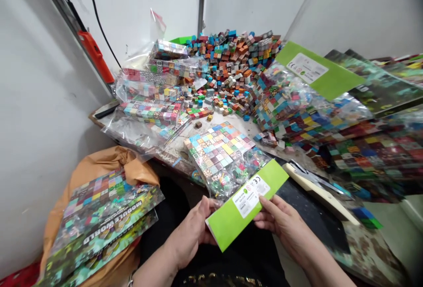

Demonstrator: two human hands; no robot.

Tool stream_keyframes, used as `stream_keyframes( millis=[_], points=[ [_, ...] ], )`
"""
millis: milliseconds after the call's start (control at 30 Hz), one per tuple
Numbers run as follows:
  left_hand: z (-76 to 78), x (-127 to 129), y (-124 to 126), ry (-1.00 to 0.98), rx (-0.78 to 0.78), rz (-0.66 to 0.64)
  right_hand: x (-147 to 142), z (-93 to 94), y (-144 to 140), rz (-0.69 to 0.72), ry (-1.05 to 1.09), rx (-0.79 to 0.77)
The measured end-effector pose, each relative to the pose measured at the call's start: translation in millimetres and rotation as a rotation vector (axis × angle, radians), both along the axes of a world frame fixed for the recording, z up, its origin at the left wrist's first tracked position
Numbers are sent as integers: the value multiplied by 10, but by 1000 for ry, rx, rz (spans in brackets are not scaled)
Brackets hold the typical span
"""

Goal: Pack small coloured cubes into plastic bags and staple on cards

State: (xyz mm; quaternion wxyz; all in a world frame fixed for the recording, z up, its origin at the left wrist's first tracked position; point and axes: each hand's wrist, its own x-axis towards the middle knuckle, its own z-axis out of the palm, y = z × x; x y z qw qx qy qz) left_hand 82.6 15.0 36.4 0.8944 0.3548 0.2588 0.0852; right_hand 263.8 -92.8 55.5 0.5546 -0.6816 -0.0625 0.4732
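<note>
Head view, near to far. Left hand (191, 234) and right hand (280, 223) apart, each pinching one end of a folded bright green cardboard header with a white label (246, 210). Green card tilted between both hands, touching a clear plastic bag of small colourful cubes (220, 155) just beyond the fingers. Left of the left hand, printed "MODULE WORLD" picture cards (105, 221) lying on an orange-brown sack (99, 163). Right of the right hand, a cream-handled stapler (317, 188) on a dark mat. Farther off, more clear bags of cubes (152, 106) and a big loose heap of little coloured blocks (231, 62) against the white wall.
</note>
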Motion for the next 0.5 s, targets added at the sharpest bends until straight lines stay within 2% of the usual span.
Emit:
stream_keyframes(
  millis=[133,367,500],
  points=[
    [-35,-32,-95,-18,20,49,23,-27,-12,-11,-3,2],
    [-70,106,-178,61,100,214,95,-5,-25,-44,-33,-34],
    [-49,144,-193,82,106,216,109,12,-17,-39,-25,-29]
  ],
)
